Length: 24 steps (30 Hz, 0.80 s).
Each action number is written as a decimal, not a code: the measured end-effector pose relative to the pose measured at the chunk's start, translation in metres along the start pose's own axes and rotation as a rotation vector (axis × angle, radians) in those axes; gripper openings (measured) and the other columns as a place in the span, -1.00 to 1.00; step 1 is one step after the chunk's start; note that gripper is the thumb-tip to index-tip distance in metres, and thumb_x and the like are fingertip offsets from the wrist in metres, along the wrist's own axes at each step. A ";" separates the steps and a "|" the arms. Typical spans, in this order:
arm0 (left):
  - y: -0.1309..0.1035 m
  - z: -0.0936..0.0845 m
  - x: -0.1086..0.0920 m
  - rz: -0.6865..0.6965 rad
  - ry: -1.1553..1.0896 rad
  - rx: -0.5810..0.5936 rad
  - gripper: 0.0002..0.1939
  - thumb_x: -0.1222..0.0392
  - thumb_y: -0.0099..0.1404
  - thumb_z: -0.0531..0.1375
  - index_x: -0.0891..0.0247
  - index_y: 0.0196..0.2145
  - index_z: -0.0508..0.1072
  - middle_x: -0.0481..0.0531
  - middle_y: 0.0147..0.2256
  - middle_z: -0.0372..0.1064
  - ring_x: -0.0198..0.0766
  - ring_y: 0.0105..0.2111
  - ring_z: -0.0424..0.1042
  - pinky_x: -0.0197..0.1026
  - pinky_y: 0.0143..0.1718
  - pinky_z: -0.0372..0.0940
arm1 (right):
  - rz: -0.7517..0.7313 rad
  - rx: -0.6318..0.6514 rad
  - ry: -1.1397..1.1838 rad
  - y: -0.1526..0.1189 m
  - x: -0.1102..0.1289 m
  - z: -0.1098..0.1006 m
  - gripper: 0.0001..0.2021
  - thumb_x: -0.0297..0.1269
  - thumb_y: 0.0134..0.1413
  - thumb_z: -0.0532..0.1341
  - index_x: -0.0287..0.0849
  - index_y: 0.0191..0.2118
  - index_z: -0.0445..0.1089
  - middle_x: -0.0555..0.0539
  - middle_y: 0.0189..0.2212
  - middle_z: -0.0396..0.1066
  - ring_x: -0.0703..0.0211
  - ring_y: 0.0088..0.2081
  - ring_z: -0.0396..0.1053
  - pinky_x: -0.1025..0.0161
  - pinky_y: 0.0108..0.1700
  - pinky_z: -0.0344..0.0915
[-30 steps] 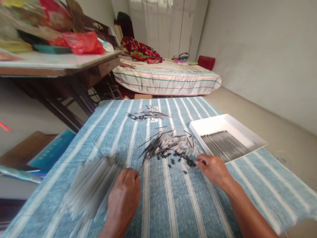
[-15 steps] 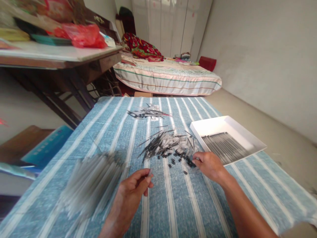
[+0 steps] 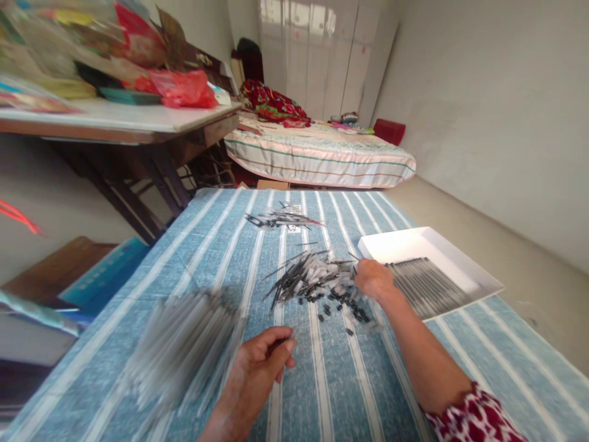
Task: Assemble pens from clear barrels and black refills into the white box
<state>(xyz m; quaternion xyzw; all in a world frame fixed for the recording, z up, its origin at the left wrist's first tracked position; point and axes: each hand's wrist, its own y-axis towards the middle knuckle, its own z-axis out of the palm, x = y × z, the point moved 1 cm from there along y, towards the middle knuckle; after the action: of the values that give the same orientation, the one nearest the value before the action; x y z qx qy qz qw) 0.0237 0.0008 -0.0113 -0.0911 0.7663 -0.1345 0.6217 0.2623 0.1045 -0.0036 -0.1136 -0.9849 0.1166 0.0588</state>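
Note:
Near the front middle of the striped cloth, my left hand (image 3: 264, 362) pinches a small translucent piece (image 3: 294, 333) between thumb and fingertips. My right hand (image 3: 373, 279) is at the right edge of a loose pile (image 3: 317, 273) of dark sticks, whitish pieces and short black bits; its fingers are closed, and what they hold is hidden. A large bundle of grey translucent tubes (image 3: 184, 344) lies to the left. Rows of dark, thin sticks (image 3: 427, 285) fill part of a white box (image 3: 478, 279) on the right. Farther back lies a small pile of thin sticks (image 3: 280, 218).
A side table (image 3: 184, 120) with red plastic bags (image 3: 184, 88) and a green tray stands at the left. Beyond the cloth-covered table (image 3: 221, 236) is a bed (image 3: 322, 156). A blue box (image 3: 105, 276) sits low at the left.
My right hand has moved away from the black bits to the back right edge of the pile. My left hand keeps its pinch. The whole view has shifted slightly.

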 end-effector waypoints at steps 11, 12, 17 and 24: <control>-0.003 0.001 0.003 -0.018 -0.081 0.060 -0.74 0.08 0.02 0.23 0.30 -0.36 0.47 -0.10 -0.65 0.36 -0.37 -0.66 0.21 -0.29 -0.58 0.15 | -0.061 0.057 0.366 -0.035 -0.034 0.021 -0.77 -0.32 0.01 0.05 -0.21 -0.57 0.34 -0.03 -0.74 0.37 0.29 -0.71 0.29 0.42 -0.64 0.15; -0.003 0.002 0.004 -0.016 -0.099 0.069 -0.74 0.08 0.01 0.23 0.30 -0.37 0.46 -0.10 -0.65 0.36 -0.37 -0.66 0.22 -0.29 -0.58 0.15 | -0.062 0.064 0.434 -0.040 -0.036 0.024 -0.78 -0.31 0.02 0.04 -0.20 -0.56 0.32 0.00 -0.75 0.35 0.32 -0.74 0.25 0.43 -0.67 0.11; -0.004 0.003 0.004 0.022 -0.191 0.127 -0.75 0.08 0.01 0.23 0.29 -0.37 0.45 -0.07 -0.61 0.38 -0.35 -0.61 0.27 -0.30 -0.57 0.16 | -0.123 0.132 1.155 -0.073 -0.026 0.035 -0.83 -0.23 -0.07 0.19 -0.18 -0.53 0.23 0.11 -0.80 0.29 0.39 -0.82 0.08 0.45 -0.75 -0.04; -0.010 0.007 0.001 0.022 -0.259 0.203 -0.78 0.13 0.03 0.25 0.29 -0.36 0.43 -0.04 -0.55 0.41 -0.33 -0.56 0.32 -0.31 -0.57 0.18 | -0.420 0.085 1.676 -0.112 0.022 0.021 -0.83 -0.23 -0.04 0.25 -0.21 -0.41 0.29 -0.01 -0.61 0.46 0.31 -0.70 0.29 0.37 -0.61 0.21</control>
<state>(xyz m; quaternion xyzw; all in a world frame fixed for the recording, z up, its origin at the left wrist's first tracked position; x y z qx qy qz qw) 0.0304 -0.0094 -0.0108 -0.0360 0.6632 -0.1915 0.7227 0.2145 -0.0010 0.0055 0.0245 -0.6123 0.0178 0.7901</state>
